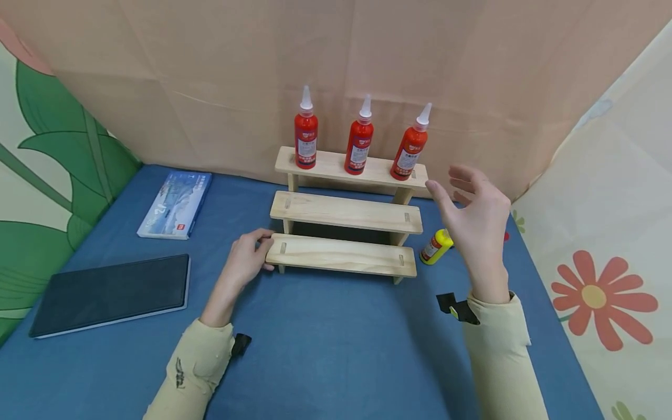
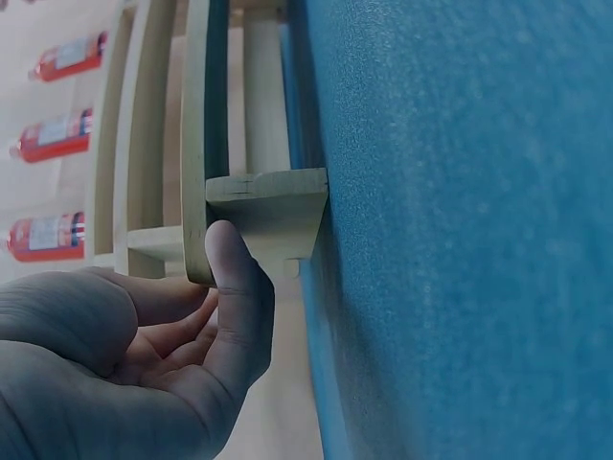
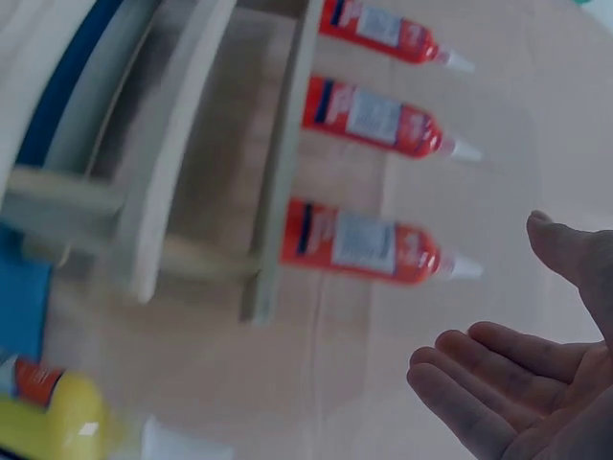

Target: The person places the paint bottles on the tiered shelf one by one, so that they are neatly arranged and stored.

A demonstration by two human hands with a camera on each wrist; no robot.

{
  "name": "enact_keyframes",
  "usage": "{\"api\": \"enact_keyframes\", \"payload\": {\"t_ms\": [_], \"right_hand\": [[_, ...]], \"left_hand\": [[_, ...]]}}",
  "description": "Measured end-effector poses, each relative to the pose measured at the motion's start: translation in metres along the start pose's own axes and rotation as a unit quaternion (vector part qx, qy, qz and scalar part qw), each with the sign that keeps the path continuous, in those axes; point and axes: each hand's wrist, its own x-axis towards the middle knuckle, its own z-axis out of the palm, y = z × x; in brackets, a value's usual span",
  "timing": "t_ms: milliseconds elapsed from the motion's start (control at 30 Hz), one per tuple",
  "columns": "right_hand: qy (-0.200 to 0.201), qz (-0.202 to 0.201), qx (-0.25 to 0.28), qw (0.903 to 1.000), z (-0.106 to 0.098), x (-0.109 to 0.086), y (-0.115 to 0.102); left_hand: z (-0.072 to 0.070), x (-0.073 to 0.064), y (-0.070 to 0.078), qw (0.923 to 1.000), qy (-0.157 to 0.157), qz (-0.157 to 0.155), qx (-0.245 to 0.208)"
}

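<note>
Red bottles [image 1: 359, 146], three of them, stand in a spaced row along the top board [image 1: 331, 165] of a wooden stand [image 1: 346, 211], at the upper centre of the head view, white nozzles pointing up. From where I watch, the two lower boards carry nothing. At the right of the frame, just beside the stand, a yellow bottle [image 1: 433, 248] sits on the blue surface [image 1: 325, 344], partly behind the person's arm.

Left of centre, the left hand [image 1: 247, 255] has its grip pinched on the near end of the bottom board [image 1: 341, 254]; the left wrist view shows thumb and finger on either side of the wood. The right hand [image 1: 479, 213], right of centre, is raised with its grip released, fingers apart from the thumb and touching nothing, near the right-hand red bottle.

I'd judge the step in hand to be arranging bottles on the stand, with the top row looking complete. If the yellow one belongs there too, the next move calls for lowering the right hand, closing on its body and lifting it clear of the boards, while the left hand steadies the stand.
</note>
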Motion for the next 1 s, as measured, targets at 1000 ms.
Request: {"api": "enact_keyframes", "payload": {"t_ms": [1000], "right_hand": [[-0.087, 0.194, -0.063, 0.9751, -0.037, -0.016, 0.130]], "left_hand": [[0.002, -0.002, 0.002, 1.0000, 0.004, -0.002, 0.007]]}}
